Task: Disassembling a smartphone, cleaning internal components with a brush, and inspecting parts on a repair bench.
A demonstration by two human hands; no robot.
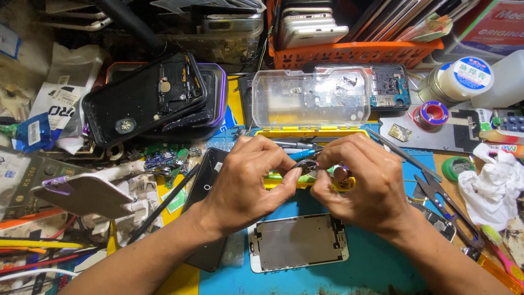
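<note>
Both hands meet mid-frame over the blue mat point(376, 262). Left hand point(245, 183) and right hand point(357, 183) each pinch, fingertips pressed together, a small dark metal part point(308, 165), held just above a yellow parts box point(305, 133) with its clear lid point(310, 97) up. Below the hands a white phone screen assembly point(299, 242) lies back side up on the mat. Orange basket point(355, 52) of phones at top. Round white-lidded jar point(464, 76) with blue label top right, red-blue tape spool point(434, 113) beside it. White printed plastic bag point(60, 95) at left. Stacked dark phone housings point(147, 95) upper left. Black scissors point(445, 205) right of the right hand, crumpled white cloth point(494, 183) beyond.
</note>
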